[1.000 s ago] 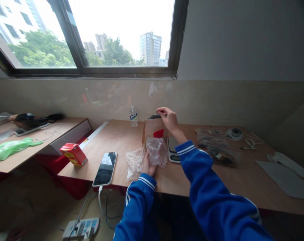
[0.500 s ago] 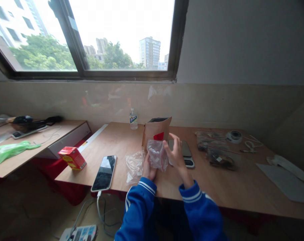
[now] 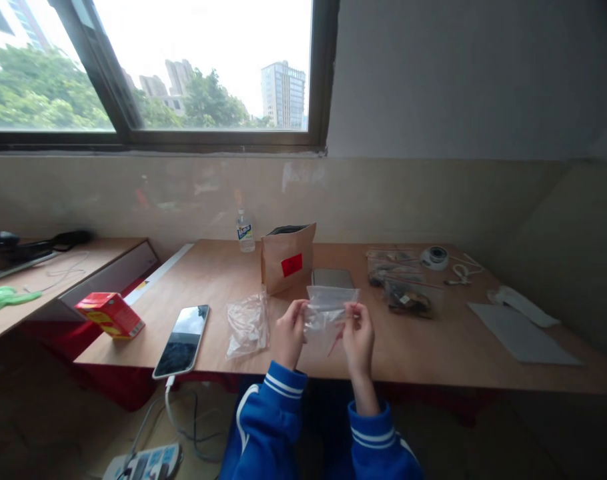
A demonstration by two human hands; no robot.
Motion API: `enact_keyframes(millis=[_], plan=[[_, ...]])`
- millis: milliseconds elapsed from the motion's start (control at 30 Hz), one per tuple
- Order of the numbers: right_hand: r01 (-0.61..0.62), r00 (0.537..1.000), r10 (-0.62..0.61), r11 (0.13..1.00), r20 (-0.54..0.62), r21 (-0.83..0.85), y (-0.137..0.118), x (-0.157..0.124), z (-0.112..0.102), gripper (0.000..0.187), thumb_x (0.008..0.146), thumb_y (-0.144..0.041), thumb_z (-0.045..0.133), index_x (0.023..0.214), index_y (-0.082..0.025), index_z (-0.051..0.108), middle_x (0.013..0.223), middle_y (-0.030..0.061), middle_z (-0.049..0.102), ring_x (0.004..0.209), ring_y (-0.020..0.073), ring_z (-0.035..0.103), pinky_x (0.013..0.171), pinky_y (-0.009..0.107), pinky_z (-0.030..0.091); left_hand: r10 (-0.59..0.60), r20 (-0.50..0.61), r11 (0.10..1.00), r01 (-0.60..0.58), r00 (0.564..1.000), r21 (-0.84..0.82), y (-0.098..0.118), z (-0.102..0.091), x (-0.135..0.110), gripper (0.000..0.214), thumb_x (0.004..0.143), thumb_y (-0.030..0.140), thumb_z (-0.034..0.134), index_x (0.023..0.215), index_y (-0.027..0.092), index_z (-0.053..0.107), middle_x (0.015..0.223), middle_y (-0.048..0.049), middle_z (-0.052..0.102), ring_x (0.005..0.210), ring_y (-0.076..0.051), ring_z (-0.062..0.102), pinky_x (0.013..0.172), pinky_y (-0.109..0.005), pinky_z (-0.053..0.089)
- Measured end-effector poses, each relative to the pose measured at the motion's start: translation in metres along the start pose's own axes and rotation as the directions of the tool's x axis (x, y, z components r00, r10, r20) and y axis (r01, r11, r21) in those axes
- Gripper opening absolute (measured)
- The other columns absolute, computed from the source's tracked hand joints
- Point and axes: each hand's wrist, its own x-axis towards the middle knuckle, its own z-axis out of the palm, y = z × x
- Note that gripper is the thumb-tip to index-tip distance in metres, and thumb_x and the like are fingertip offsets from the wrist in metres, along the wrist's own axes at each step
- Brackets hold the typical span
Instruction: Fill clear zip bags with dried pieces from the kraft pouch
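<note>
Between my two hands a clear zip bag [image 3: 328, 321] with a red edge strip is held up above the near side of the table. My left hand [image 3: 291, 333] pinches its left side, and my right hand [image 3: 358, 339] grips the right side near the red strip. Just left of my left hand lies a pile of clear plastic bags [image 3: 247, 325]. Behind it stands a brown paper pouch [image 3: 288, 260] with a red label, its top open. A flat scale [image 3: 332, 277] sits beyond the zip bag, partly hidden by it.
On the left of the table are a phone [image 3: 182, 341] on a charging cable and a red box [image 3: 111, 315]. A bottle [image 3: 245, 231] stands near the wall. Filled zip bags [image 3: 407, 297], a white camera [image 3: 434, 258] and a grey sheet [image 3: 523, 332] lie to the right.
My right hand has come down from beside the bag and now grips it. The bag has turned and is stretched between both hands. My view has shifted right.
</note>
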Motion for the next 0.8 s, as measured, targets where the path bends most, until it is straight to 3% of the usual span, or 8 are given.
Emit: enact_keyframes(millis=[100,200,300,467,567,667,800], plan=[[0.032,0.999,-0.034,0.997,-0.024,-0.07,-0.004,-0.016,0.014,0.043,0.087,-0.059,0.037,0.095,-0.02,0.053,0.096,0.0114,0.064,0.063,0.0178,0.063,0.057,0.029,0.049,-0.012,-0.037,1.0,0.012,0.999,0.011,-0.002,-0.002,0.002,0.03,0.087,0.045,0.043,0.089,0.021,0.063,0.068,0.0,0.062,0.049,-0.011,0.053,0.041,-0.019,0.038],[-0.055,0.996,0.06,0.996,0.072,-0.069,-0.005,-0.024,0.021,0.046,0.089,-0.06,0.03,0.1,-0.021,0.051,0.066,0.0029,0.059,0.048,0.0168,0.056,0.041,0.026,0.043,0.0,-0.121,1.0,0.0,0.993,0.004,-0.005,-0.007,0.001,0.023,0.085,0.039,0.049,0.085,0.022,0.064,0.074,-0.0027,0.066,0.065,-0.016,0.06,0.057,-0.021,0.044],[-0.14,0.976,0.141,0.99,0.163,-0.019,-0.003,-0.021,0.015,0.051,0.084,-0.066,0.036,0.101,-0.02,0.054,0.046,-0.006,0.042,0.034,0.0141,0.043,0.03,0.023,0.036,-0.015,-0.106,1.0,0.015,0.994,-0.005,-0.005,-0.007,-0.007,0.024,0.084,0.04,0.051,0.086,0.021,0.066,0.07,-0.0028,0.065,0.064,-0.017,0.059,0.06,-0.023,0.043],[-0.141,0.955,0.14,0.99,0.262,-0.015,0.007,-0.007,-0.008,0.054,0.082,-0.066,0.043,0.104,-0.019,0.058,0.045,-0.0067,0.043,0.032,0.0124,0.042,0.029,0.022,0.034,-0.078,-0.129,0.996,0.083,0.989,0.028,-0.008,-0.006,-0.025,0.03,0.085,0.045,0.047,0.091,0.02,0.064,0.062,-0.0008,0.059,0.055,-0.015,0.053,0.054,-0.023,0.042],[-0.085,0.942,0.102,0.994,0.321,-0.066,0.016,0.005,-0.027,0.054,0.083,-0.064,0.044,0.102,-0.017,0.061,0.049,-0.0055,0.046,0.032,0.0092,0.04,0.031,0.02,0.032,-0.15,-0.194,0.987,0.159,0.969,0.03,-0.007,-0.028,-0.027,0.037,0.082,0.049,0.047,0.094,0.019,0.064,0.061,-0.0002,0.055,0.053,-0.015,0.053,0.049,-0.024,0.043],[-0.056,0.965,0.089,0.989,0.246,-0.139,0.026,0.017,-0.049,0.055,0.082,-0.064,0.044,0.098,-0.015,0.063,0.054,-0.0034,0.049,0.036,0.0086,0.042,0.034,0.019,0.034,-0.325,-0.178,0.931,0.347,0.929,0.109,0.0,-0.069,-0.021,0.048,0.079,0.054,0.043,0.101,0.017,0.064,0.053,0.0033,0.046,0.042,-0.014,0.045,0.033,-0.022,0.033],[-0.064,0.977,0.101,0.979,0.188,-0.191,0.04,0.029,-0.071,0.057,0.079,-0.067,0.045,0.095,-0.015,0.063,0.056,-0.0014,0.051,0.039,0.0103,0.043,0.033,0.02,0.032,-0.31,-0.29,0.913,0.368,0.905,0.174,0.002,-0.112,-0.009,0.052,0.084,0.053,0.035,0.113,0.019,0.06,0.058,0.0029,0.05,0.037,-0.012,0.044,0.037,-0.024,0.039]])
